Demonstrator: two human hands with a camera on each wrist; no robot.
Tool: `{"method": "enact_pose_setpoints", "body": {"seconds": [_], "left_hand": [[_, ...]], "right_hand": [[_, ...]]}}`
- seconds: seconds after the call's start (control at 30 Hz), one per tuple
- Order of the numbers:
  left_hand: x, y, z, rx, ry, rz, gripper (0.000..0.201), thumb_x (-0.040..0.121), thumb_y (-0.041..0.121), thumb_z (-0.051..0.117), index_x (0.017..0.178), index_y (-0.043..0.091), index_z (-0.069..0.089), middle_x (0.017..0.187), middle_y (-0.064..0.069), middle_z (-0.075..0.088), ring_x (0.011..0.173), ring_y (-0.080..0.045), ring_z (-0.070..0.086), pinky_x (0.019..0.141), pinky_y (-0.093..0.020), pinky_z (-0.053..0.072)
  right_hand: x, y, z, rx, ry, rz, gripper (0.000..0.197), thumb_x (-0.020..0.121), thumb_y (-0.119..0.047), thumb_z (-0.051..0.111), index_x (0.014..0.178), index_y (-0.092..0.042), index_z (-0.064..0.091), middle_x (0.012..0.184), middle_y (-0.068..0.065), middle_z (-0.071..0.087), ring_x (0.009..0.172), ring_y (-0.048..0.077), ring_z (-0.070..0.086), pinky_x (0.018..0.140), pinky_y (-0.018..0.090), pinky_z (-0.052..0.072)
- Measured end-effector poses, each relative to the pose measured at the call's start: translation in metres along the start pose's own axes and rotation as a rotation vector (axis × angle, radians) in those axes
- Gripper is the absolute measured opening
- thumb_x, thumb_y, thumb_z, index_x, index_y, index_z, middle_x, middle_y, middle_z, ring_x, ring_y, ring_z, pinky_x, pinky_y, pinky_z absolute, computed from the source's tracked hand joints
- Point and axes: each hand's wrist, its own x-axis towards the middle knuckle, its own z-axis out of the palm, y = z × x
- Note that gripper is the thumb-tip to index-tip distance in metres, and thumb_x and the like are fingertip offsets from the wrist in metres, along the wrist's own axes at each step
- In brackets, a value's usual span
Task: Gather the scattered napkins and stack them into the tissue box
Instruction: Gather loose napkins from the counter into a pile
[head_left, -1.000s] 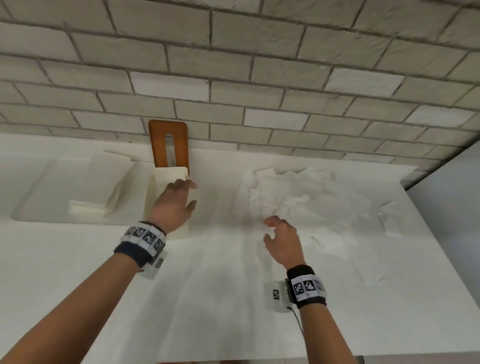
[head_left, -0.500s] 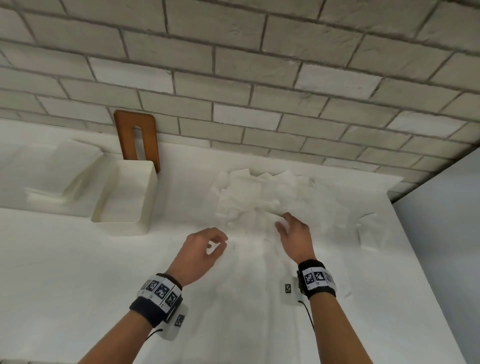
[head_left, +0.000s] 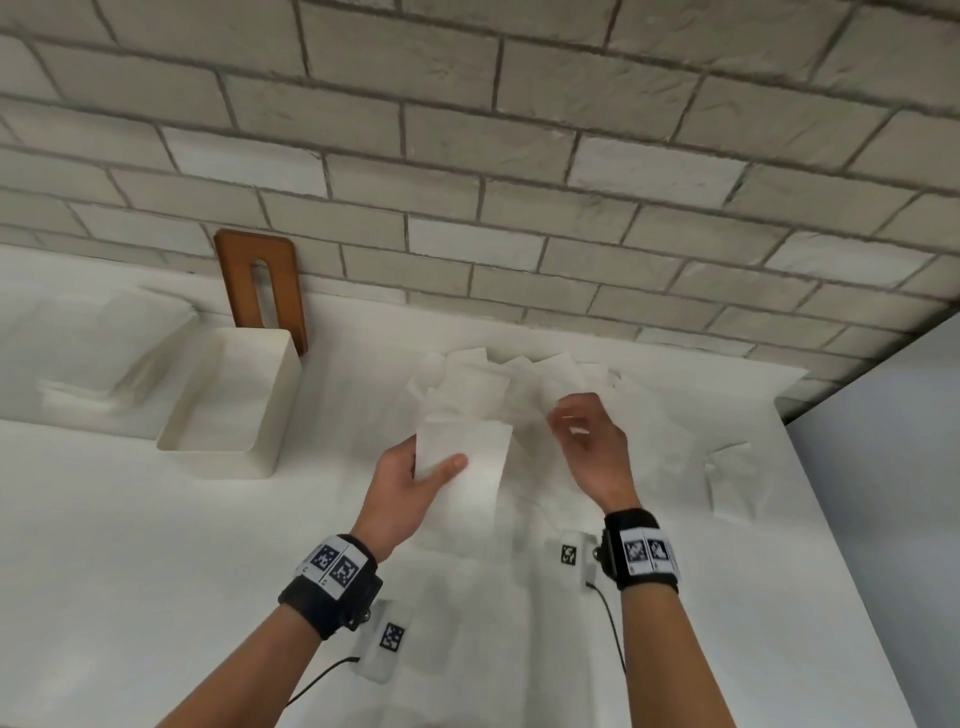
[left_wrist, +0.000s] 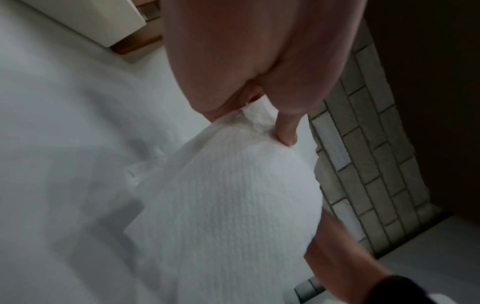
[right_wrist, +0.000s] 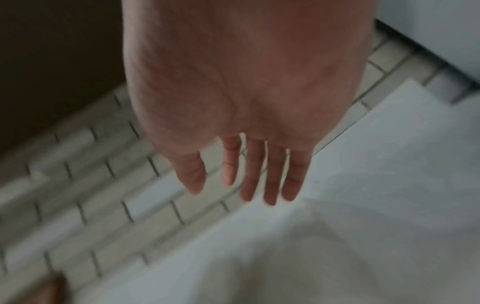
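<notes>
- On the table (head_left: 130, 545), the pile (head_left: 524, 384) of loose napkins lies by the wall ahead of me, with one stray napkin off to its right; gathering is the step in hand, and most of it is left to do.
- Left of the pile, well apart from it, stands the box (head_left: 228, 410), open at the top; I judge my next move is to carry what I hold over there and lay it in flat.
- My left hand (head_left: 405, 488) pinches one napkin (head_left: 467, 467) by its near corner, thumb on top, raised off the table.
- My right hand (head_left: 592, 447) hovers over the pile, fingers (right_wrist: 250, 179) loosely spread, holding nothing.
</notes>
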Motion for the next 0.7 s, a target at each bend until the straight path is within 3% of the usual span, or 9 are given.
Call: {"method": "enact_pose_setpoints", "body": {"seconds": [0.07, 0.13, 0.2, 0.23, 0.33, 0.4, 0.47, 0.57, 0.7], "left_hand": [[-0.002, -0.003, -0.003, -0.025, 0.026, -0.014, 0.022, 0.101, 0.035, 0.070, 0.110, 0.015, 0.076, 0.103, 0.000, 0.082, 0.095, -0.020, 0.079, 0.087, -0.046, 0.063], [-0.002, -0.007, -0.005, -0.043, 0.049, -0.039, 0.029, 0.105, 0.041, 0.062, 0.090, 0.020, 0.075, 0.085, -0.005, 0.079, 0.078, -0.018, 0.075, 0.075, -0.042, 0.059], [-0.002, -0.012, -0.008, -0.031, 0.063, -0.053, 0.040, 0.109, 0.043, 0.054, 0.078, 0.025, 0.072, 0.069, 0.004, 0.067, 0.066, -0.011, 0.062, 0.068, -0.033, 0.050], [-0.001, -0.015, -0.010, -0.026, 0.067, -0.051, 0.043, 0.109, 0.047, 0.051, 0.082, 0.022, 0.072, 0.071, 0.004, 0.064, 0.068, -0.011, 0.059, 0.070, -0.033, 0.048], [0.001, -0.020, -0.015, -0.040, 0.069, -0.080, 0.046, 0.111, 0.052, 0.046, 0.107, 0.018, 0.077, 0.095, -0.003, 0.079, 0.089, -0.014, 0.071, 0.087, -0.038, 0.053], [0.002, -0.019, -0.016, -0.087, 0.090, -0.119, 0.040, 0.113, 0.046, 0.043, 0.118, 0.025, 0.077, 0.112, 0.005, 0.081, 0.107, -0.010, 0.074, 0.102, -0.034, 0.054], [0.004, -0.015, -0.016, -0.118, 0.089, -0.146, 0.040, 0.113, 0.046, 0.042, 0.124, 0.027, 0.076, 0.119, 0.010, 0.079, 0.116, -0.009, 0.072, 0.111, -0.038, 0.050], [0.008, -0.014, -0.016, -0.157, 0.085, -0.168, 0.041, 0.114, 0.044, 0.041, 0.124, 0.024, 0.075, 0.119, 0.007, 0.080, 0.115, -0.014, 0.074, 0.113, -0.045, 0.051], [0.010, -0.012, -0.020, -0.159, 0.101, -0.158, 0.039, 0.114, 0.041, 0.042, 0.121, 0.024, 0.076, 0.117, 0.008, 0.080, 0.113, -0.013, 0.074, 0.112, -0.045, 0.051]], "right_hand": [[0.019, 0.029, -0.001, -0.302, -0.100, 0.155, 0.056, 0.095, -0.053, 0.072, 0.140, -0.031, 0.048, 0.138, 0.001, 0.060, 0.128, 0.030, 0.060, 0.107, 0.049, 0.049], [0.029, 0.047, 0.003, -0.543, -0.247, 0.230, 0.070, 0.092, -0.059, 0.071, 0.148, -0.030, 0.041, 0.143, 0.006, 0.057, 0.133, 0.034, 0.053, 0.110, 0.051, 0.042], [0.029, 0.049, 0.005, -0.613, -0.276, 0.210, 0.061, 0.096, -0.053, 0.069, 0.145, -0.027, 0.045, 0.142, 0.005, 0.061, 0.131, 0.033, 0.053, 0.107, 0.050, 0.041], [0.028, 0.047, 0.005, -0.586, -0.260, 0.206, 0.054, 0.099, -0.049, 0.067, 0.143, -0.025, 0.047, 0.141, 0.006, 0.063, 0.130, 0.033, 0.055, 0.105, 0.048, 0.043], [0.022, 0.029, -0.002, -0.485, -0.205, 0.214, 0.043, 0.106, -0.045, 0.061, 0.140, -0.021, 0.052, 0.138, 0.008, 0.064, 0.132, 0.032, 0.054, 0.100, 0.044, 0.047], [0.015, 0.006, -0.006, -0.416, -0.178, 0.117, 0.039, 0.108, -0.043, 0.059, 0.138, -0.019, 0.059, 0.134, 0.004, 0.067, 0.130, 0.029, 0.056, 0.094, 0.037, 0.044], [0.005, -0.022, -0.010, -0.309, -0.144, -0.038, 0.028, 0.108, -0.042, 0.061, 0.128, -0.024, 0.066, 0.121, -0.008, 0.073, 0.118, 0.023, 0.065, 0.090, 0.028, 0.042], [-0.006, -0.054, -0.013, -0.212, -0.121, -0.133, 0.014, 0.107, -0.045, 0.060, 0.120, -0.040, 0.061, 0.113, -0.023, 0.071, 0.104, 0.021, 0.065, 0.092, 0.033, 0.047], [-0.007, -0.045, -0.006, -0.226, 0.026, -0.069, 0.018, 0.106, -0.040, 0.063, 0.102, -0.031, 0.048, 0.097, -0.008, 0.068, 0.092, 0.025, 0.064, 0.080, 0.033, 0.039]]}}
